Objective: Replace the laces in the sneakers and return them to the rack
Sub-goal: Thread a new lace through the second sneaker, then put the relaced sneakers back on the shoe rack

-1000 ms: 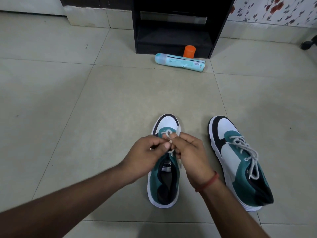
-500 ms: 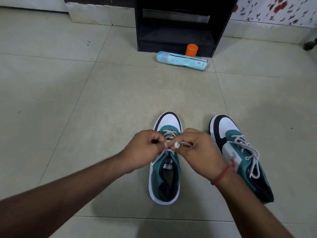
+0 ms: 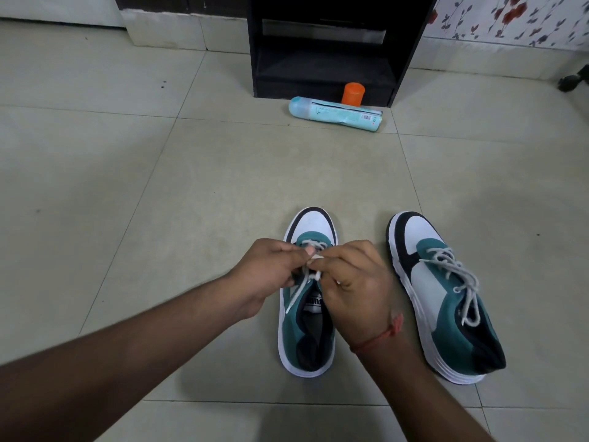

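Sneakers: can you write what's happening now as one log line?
step: lacing | left hand, right hand: pinch lace | left sneaker: unfinished | right sneaker: laced | rack: empty

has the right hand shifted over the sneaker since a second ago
Yes, slightly. Against the left sneaker, the right hand has moved up toward the toe and a little rightward, pinching the lace.
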